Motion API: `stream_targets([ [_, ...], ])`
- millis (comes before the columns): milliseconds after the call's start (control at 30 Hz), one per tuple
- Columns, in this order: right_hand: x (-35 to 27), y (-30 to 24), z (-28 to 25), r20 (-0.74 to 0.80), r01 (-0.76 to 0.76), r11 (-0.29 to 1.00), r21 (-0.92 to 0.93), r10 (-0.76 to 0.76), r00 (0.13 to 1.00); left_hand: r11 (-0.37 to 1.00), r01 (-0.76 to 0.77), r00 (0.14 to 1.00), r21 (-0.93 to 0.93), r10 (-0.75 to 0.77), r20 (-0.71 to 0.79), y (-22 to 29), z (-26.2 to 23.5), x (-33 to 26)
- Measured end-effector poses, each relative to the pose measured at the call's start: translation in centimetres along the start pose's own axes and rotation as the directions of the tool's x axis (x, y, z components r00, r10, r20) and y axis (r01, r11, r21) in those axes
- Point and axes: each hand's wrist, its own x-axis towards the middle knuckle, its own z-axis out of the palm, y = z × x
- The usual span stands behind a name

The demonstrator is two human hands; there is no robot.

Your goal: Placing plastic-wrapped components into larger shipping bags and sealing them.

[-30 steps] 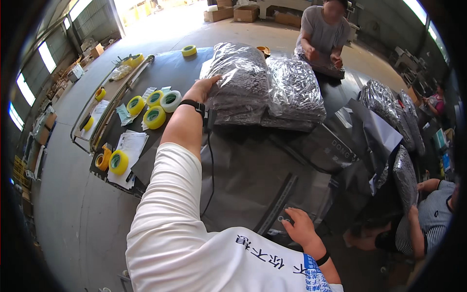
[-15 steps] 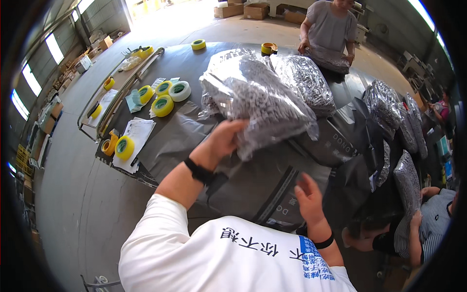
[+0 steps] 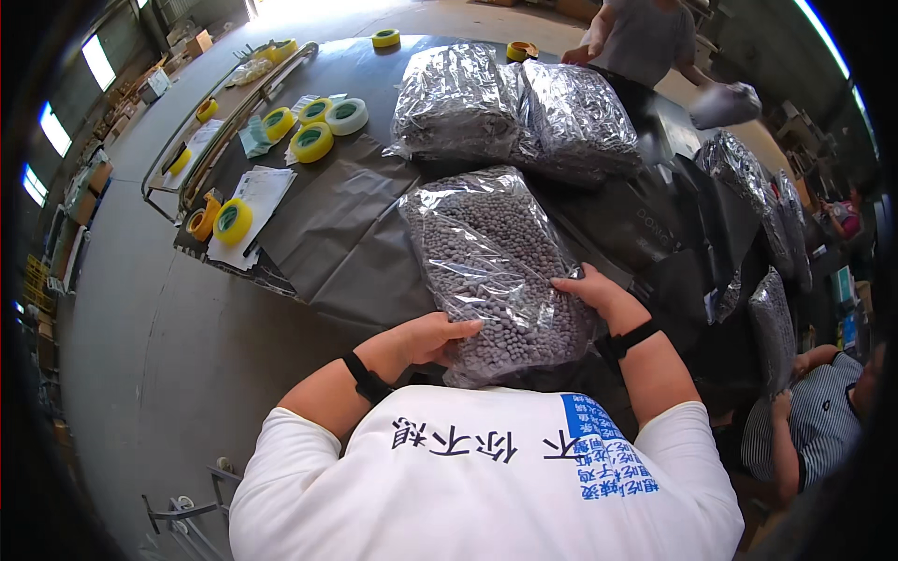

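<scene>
In front of me is a clear plastic bag [image 3: 496, 252] packed with a grey, bobbly, mat-like textile. My left hand [image 3: 432, 338] grips its near left edge, thumb on top and fingers mostly hidden beneath. On the right edge my right hand [image 3: 599, 292] is closed, thumb pressed onto the plastic. The bag lies over large black plastic bags [image 3: 346, 248] spread on the table; whether it touches them cannot be told. Just beyond it, two shiny stacks of similar packed bags stand side by side, the left stack [image 3: 451, 103] and the right stack [image 3: 585, 117].
Yellow tape rolls [image 3: 311, 142], a white tape roll [image 3: 347, 116] and papers [image 3: 257, 206] lie along the table's left side. A co-worker in grey [image 3: 645, 42] stands across the table. At right, a person in stripes [image 3: 812, 421] holds a packed bag [image 3: 773, 327].
The packed bag has come from above the left stack down toward me. My right hand, free before, now holds it too. The co-worker across the table has swung something pale out to the right.
</scene>
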Motion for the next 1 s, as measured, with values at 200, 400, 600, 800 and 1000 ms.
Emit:
stream_targets([
  [200,-3.5,-3.9,2.9,-0.008,0.372,0.922,-0.107,-0.375,0.927,0.972,-0.224,0.969,0.077,0.23,-0.092,0.0,2.8,1.9],
  [400,-8.6,-8.3,5.9,0.117,0.264,0.8,-0.539,-0.239,0.964,0.902,-0.234,0.94,0.363,0.305,-0.151,0.0,5.6,6.4],
  [600,-5.9,-5.7,5.5,-0.12,0.075,0.907,-0.414,-0.136,0.983,0.681,-0.408,0.908,0.608,0.374,0.191,0.2,5.8,7.2],
  [800,-5.4,-5.3,5.6,-0.122,0.11,0.866,-0.487,-0.192,0.974,0.75,-0.329,0.944,0.574,0.276,0.181,-0.9,2.8,5.4],
  [1000,-3.5,-2.4,2.3,-0.06,0.254,0.96,-0.116,-0.262,0.963,0.606,-0.086,0.901,0.791,0.385,-0.198,-1.4,-1.5,3.0],
])
